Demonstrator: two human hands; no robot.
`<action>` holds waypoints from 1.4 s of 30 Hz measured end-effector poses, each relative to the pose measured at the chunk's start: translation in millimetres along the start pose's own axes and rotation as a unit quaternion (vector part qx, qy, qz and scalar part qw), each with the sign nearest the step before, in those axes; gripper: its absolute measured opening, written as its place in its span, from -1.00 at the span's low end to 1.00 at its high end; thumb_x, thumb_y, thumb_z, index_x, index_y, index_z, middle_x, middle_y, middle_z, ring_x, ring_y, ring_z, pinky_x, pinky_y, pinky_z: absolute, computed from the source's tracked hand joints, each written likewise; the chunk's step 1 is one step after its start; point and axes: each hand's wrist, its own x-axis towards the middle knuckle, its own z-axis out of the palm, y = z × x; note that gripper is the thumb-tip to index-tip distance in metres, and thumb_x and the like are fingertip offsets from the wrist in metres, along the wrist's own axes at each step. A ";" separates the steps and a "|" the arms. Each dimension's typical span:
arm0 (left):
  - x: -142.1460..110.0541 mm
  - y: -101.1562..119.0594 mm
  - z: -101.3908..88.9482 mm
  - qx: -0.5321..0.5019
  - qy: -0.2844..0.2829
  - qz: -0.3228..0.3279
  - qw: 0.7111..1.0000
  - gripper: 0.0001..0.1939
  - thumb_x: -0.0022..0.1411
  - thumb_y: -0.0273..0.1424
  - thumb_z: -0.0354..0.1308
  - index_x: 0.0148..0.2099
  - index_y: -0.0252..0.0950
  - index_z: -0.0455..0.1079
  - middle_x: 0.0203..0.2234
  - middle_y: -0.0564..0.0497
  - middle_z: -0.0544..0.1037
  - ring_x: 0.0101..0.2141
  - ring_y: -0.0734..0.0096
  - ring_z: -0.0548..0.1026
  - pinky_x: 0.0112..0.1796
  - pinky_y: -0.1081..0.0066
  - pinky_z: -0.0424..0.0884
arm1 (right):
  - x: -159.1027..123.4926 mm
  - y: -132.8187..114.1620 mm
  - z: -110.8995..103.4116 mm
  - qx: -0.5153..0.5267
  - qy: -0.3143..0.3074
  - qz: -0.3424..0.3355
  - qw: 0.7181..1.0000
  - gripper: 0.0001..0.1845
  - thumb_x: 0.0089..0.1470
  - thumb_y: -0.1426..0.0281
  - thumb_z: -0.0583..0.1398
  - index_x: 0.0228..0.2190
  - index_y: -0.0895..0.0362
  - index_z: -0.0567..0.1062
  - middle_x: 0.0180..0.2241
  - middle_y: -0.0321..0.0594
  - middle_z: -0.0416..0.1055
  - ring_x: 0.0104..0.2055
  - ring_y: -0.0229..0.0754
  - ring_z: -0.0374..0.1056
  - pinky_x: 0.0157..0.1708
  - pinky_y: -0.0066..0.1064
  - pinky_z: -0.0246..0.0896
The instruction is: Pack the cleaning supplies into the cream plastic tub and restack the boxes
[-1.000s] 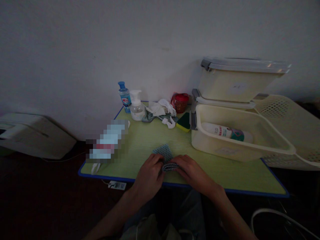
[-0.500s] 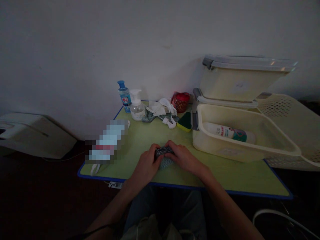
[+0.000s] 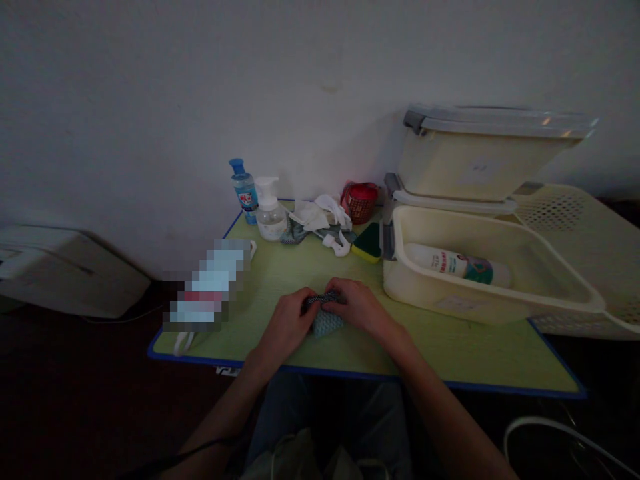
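Note:
Both hands grip a small grey-blue cloth (image 3: 328, 324) with a patterned weave, near the front edge of the green tabletop (image 3: 280, 273). My left hand (image 3: 293, 317) pinches its upper left corner between thumb and fingers. At the upper right, my right hand (image 3: 357, 303) has its fingers curled over the cloth's dark folded edge. The lower part hangs or lies below the thumbs; whether it touches the table I cannot tell. Beyond the hands lie a green and yellow sponge (image 3: 367, 243) and a white spray head (image 3: 338, 244).
At the back stand a blue bottle (image 3: 245, 195), a clear pump bottle (image 3: 271, 217), crumpled white cloths (image 3: 316, 215) and a red basket (image 3: 361, 202). To the right, an open cream bin (image 3: 430, 297) holds a white bottle (image 3: 450, 263). A blurred-out object (image 3: 213, 283) lies left.
More of the cloth's lighter lower part shows below my thumbs, and its dark top edge looks narrower. My hands have shifted slightly; the view has moved a little.

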 end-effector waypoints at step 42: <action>7.1 -15.0 -21.8 -0.128 0.022 0.063 0.990 -0.89 -0.10 -0.52 0.15 -0.44 -0.30 0.28 -0.53 0.11 0.39 -0.44 0.42 0.37 -0.38 0.43 0.27 | 4.0 11.3 18.0 0.195 0.035 -0.107 0.974 -0.61 -0.11 0.38 0.26 -0.18 0.20 0.38 -0.26 -0.15 0.38 -0.26 -0.20 0.30 -0.25 -0.35 0.20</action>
